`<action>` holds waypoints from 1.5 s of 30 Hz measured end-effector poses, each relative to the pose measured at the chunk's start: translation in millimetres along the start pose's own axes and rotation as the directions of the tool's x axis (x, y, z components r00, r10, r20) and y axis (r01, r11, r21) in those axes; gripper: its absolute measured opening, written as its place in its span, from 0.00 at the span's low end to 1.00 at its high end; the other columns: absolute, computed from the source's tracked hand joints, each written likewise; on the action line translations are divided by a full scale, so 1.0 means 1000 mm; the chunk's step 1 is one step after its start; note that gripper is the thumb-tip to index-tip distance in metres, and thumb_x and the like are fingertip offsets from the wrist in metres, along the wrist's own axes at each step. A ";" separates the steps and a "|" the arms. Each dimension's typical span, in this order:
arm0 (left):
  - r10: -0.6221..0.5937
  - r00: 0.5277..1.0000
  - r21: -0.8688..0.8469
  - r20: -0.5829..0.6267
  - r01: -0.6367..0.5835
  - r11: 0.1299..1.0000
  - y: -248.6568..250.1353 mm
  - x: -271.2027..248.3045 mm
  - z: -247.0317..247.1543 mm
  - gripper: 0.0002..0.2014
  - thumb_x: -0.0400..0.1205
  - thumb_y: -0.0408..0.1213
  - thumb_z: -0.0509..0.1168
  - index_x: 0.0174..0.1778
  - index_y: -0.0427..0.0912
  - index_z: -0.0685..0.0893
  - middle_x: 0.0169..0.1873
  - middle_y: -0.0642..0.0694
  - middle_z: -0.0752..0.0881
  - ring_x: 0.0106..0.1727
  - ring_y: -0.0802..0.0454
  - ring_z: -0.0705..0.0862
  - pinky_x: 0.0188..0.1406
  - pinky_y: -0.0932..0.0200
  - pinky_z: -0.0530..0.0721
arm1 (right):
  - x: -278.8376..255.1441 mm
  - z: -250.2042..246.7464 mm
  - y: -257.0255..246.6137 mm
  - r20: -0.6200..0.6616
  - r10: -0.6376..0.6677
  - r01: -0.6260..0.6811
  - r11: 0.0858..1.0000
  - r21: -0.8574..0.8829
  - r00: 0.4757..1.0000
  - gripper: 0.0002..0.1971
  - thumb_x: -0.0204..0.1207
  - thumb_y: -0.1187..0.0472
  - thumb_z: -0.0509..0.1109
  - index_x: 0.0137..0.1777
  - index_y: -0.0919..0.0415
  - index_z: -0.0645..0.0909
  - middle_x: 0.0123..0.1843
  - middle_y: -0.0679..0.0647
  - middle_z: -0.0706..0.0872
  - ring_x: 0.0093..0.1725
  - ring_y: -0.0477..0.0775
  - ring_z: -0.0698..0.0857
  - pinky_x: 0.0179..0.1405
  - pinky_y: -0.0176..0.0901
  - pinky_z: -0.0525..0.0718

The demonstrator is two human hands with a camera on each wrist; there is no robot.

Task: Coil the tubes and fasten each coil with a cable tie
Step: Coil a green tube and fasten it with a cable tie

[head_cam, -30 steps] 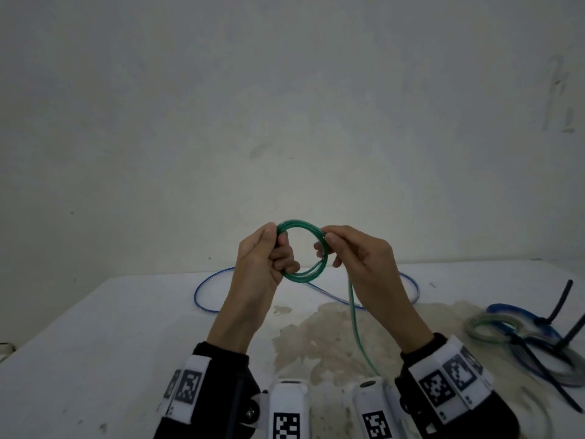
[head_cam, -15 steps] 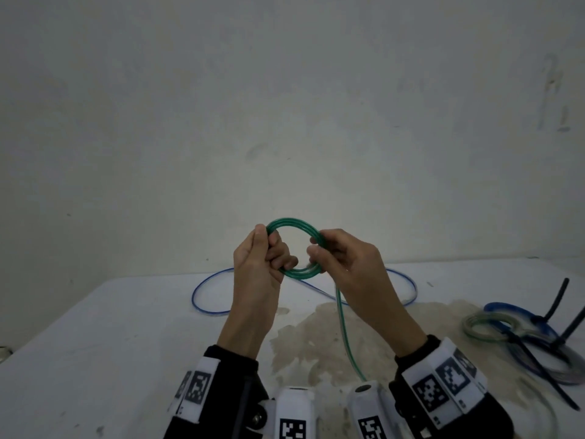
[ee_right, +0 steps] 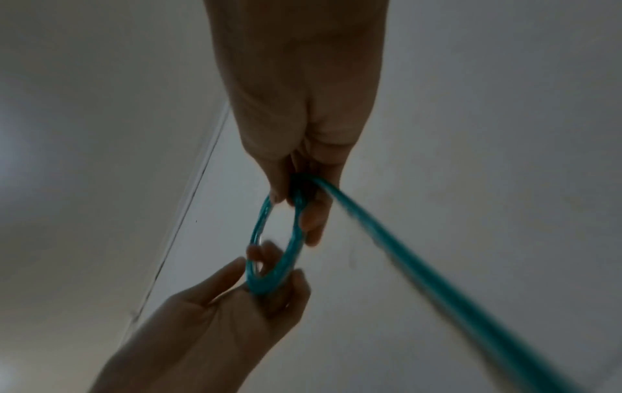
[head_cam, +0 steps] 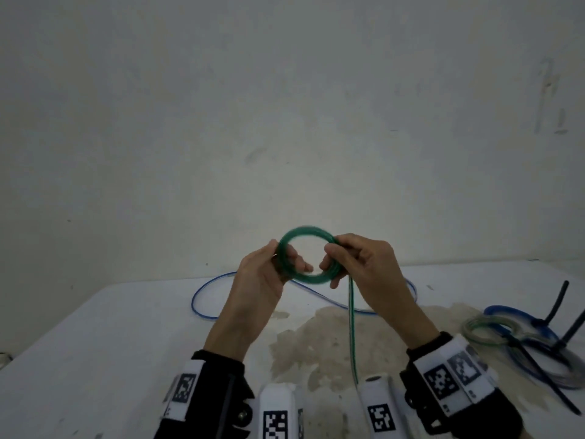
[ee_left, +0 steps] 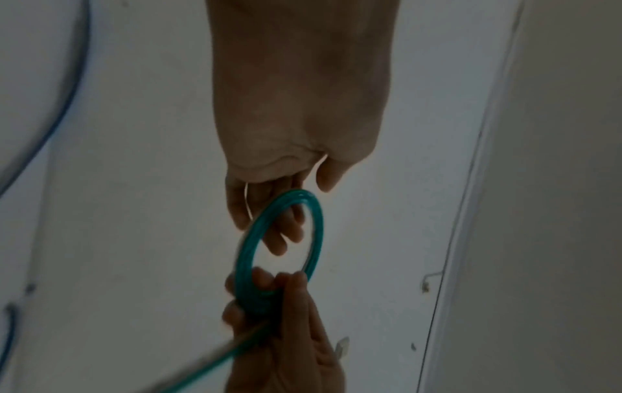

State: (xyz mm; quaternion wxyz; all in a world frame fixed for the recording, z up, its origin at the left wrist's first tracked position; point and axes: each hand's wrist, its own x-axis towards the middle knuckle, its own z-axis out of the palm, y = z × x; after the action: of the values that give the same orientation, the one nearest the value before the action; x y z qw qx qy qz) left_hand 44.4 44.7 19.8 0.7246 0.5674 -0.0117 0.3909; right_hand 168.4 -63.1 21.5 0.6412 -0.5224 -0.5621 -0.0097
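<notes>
A green tube coil [head_cam: 305,232] of several turns is held up in the air above the white table [head_cam: 95,337]. My left hand [head_cam: 278,264] pinches the coil's left side between thumb and fingers. My right hand [head_cam: 340,258] grips the coil's right side, fingers curled round it. The tube's loose tail [head_cam: 352,327] hangs straight down from the right hand toward the table's near edge. In the left wrist view the coil [ee_left: 249,252] stands on edge between both hands. The right wrist view shows the coil [ee_right: 259,234] and the tail [ee_right: 403,244] running off to the lower right.
A loose blue tube [head_cam: 202,299] lies in a loop on the table behind the hands. At the right lie finished coils [head_cam: 493,331] fastened with black cable ties [head_cam: 554,308]. A brownish stain [head_cam: 316,337] marks the table's middle. A bare wall rises behind.
The coil has turned in my hands and gained tube; the hanging tail is shorter and straighter. Both hands have shifted their hold along the ring.
</notes>
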 end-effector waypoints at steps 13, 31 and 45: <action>0.016 0.994 0.108 -0.107 -0.004 0.994 0.005 0.000 0.011 0.16 0.87 0.35 0.51 0.33 0.37 0.73 0.20 0.53 0.65 0.23 0.58 0.63 0.27 0.65 0.71 | -0.003 0.018 -0.007 -0.203 0.077 -0.048 0.989 0.142 0.976 0.12 0.71 0.68 0.73 0.54 0.62 0.81 0.40 0.57 0.88 0.33 0.54 0.89 0.38 0.46 0.88; 0.081 0.963 0.092 -0.256 -0.059 0.994 -0.006 0.001 0.019 0.17 0.87 0.33 0.49 0.34 0.38 0.76 0.27 0.48 0.76 0.30 0.54 0.75 0.42 0.58 0.73 | -0.006 0.023 -0.006 -0.142 0.098 -0.085 0.992 0.092 0.985 0.10 0.80 0.69 0.62 0.40 0.70 0.81 0.30 0.60 0.85 0.30 0.53 0.86 0.34 0.44 0.88; 0.216 0.788 0.781 0.576 -0.609 0.140 0.009 0.003 -0.005 0.13 0.75 0.28 0.61 0.54 0.39 0.83 0.31 0.37 0.82 0.24 0.50 0.80 0.25 0.61 0.79 | -0.001 0.001 -0.015 0.259 0.159 -0.139 0.986 -0.096 0.953 0.12 0.80 0.69 0.63 0.35 0.68 0.82 0.24 0.48 0.80 0.23 0.43 0.78 0.29 0.30 0.75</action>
State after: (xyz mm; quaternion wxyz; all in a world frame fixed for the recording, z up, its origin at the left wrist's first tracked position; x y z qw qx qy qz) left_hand 39.2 50.6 27.0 0.0862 0.9091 -0.0557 0.4038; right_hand 158.3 -69.7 30.7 0.5384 -0.5842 -0.6011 0.0872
